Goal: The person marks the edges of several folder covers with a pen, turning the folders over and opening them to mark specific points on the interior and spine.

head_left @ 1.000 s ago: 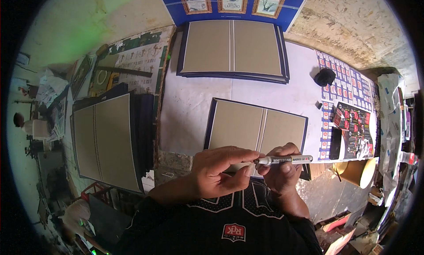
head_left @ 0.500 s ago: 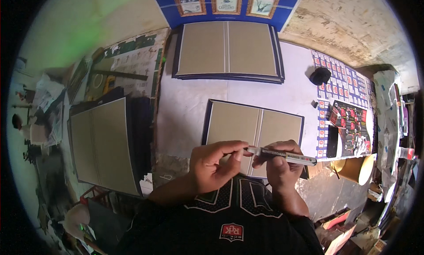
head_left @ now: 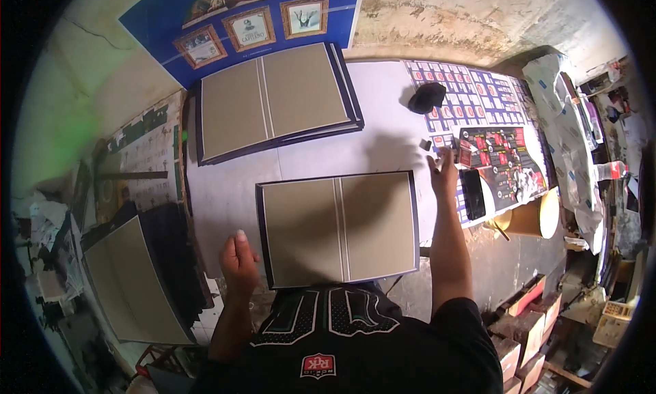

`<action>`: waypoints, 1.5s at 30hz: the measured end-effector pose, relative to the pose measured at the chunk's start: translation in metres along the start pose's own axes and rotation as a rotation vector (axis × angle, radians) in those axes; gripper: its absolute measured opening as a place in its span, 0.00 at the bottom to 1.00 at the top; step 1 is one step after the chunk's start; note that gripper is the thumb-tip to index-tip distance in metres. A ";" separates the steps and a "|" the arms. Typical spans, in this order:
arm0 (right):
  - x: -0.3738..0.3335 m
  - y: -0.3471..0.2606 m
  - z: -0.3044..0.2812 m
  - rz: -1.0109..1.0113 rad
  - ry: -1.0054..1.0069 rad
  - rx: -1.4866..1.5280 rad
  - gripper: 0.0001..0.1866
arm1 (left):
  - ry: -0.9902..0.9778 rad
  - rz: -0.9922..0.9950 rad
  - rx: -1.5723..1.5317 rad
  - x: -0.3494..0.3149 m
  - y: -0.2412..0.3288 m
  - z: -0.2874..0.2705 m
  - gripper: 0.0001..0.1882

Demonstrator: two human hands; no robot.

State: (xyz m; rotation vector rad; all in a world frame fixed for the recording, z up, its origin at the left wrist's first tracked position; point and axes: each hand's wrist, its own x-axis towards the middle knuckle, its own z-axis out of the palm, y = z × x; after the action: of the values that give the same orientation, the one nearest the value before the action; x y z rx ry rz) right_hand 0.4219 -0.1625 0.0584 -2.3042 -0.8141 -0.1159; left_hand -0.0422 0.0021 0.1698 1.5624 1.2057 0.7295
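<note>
A hard cover of beige boards with dark blue edges [head_left: 301, 223] lies open before me, two white strips down its middle. Beside its left edge, my left hand [head_left: 240, 263] hangs with curled fingers; nothing shows in them. My right hand [head_left: 444, 167] reaches to the table's right side, fingers apart, beside a small dark block [head_left: 425, 145] and a small red box [head_left: 465, 153]. No marker is visible now.
Similar covers are stacked [head_left: 307, 90] at the back, and another pile [head_left: 137, 278] stands at left. A black crumpled bundle [head_left: 428, 98], a black phone [head_left: 473, 194] and a dark printed sheet [head_left: 506, 162] lie at right. Cardboard boxes [head_left: 526, 346] sit below.
The marker held in both hands is gone from view. My right hand has stretched away to the right and forward; my left has dropped to the cover's left side. The view has shifted right.
</note>
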 end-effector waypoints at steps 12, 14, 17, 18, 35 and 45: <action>-0.051 -0.143 0.029 -0.234 -0.116 0.579 0.19 | -0.342 0.090 -0.333 0.013 -0.010 0.101 0.19; -0.097 -0.197 0.006 -0.369 -0.189 0.549 0.19 | -0.364 0.002 -0.545 0.014 0.004 0.131 0.19; -0.137 -0.223 -0.008 -0.272 -0.247 0.547 0.23 | -0.566 -0.034 -0.509 0.017 0.022 0.125 0.18; -0.139 -0.227 -0.008 -0.273 -0.251 0.550 0.23 | -0.561 -0.035 -0.508 0.018 0.021 0.117 0.18; -0.135 -0.289 -0.070 -0.508 -0.594 0.650 0.13 | -0.396 0.635 0.046 0.016 0.043 0.039 0.12; -0.160 -0.279 -0.042 -0.696 -0.743 0.475 0.16 | -0.527 0.420 0.138 -0.007 0.011 0.035 0.09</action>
State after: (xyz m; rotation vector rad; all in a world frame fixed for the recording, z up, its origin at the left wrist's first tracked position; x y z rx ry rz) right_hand 0.1363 -0.1127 0.2042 -1.5062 -1.7688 0.5987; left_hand -0.0097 -0.0169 0.1689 1.9947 0.5542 0.4502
